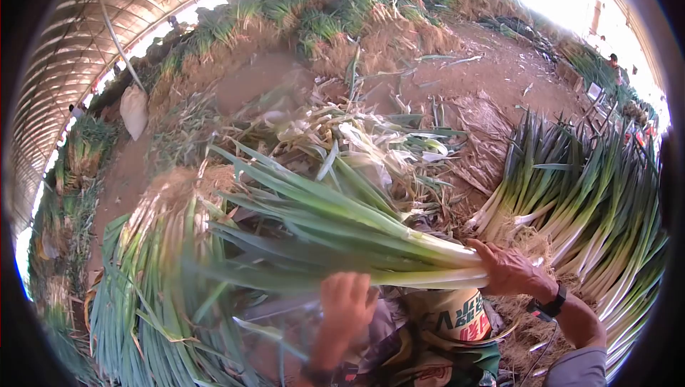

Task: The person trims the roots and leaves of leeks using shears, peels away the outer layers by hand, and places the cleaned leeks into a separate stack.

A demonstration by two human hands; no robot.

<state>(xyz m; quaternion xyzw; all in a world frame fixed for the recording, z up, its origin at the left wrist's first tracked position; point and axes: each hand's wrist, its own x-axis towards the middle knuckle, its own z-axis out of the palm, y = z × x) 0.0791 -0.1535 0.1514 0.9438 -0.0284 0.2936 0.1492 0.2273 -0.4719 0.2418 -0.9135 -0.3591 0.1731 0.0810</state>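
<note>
Across the person's lap the bunch of leeks (342, 233) lay crosswise, white ends gripped by the right hand (508, 269), leaves leftward; the left hand (347, 305) clasped beneath mid-stalk.

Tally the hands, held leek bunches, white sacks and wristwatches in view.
Hands: 2 (left hand, right hand)
Held leek bunch: 1
White sack: 1
Wristwatch: 1
Total: 5
</note>
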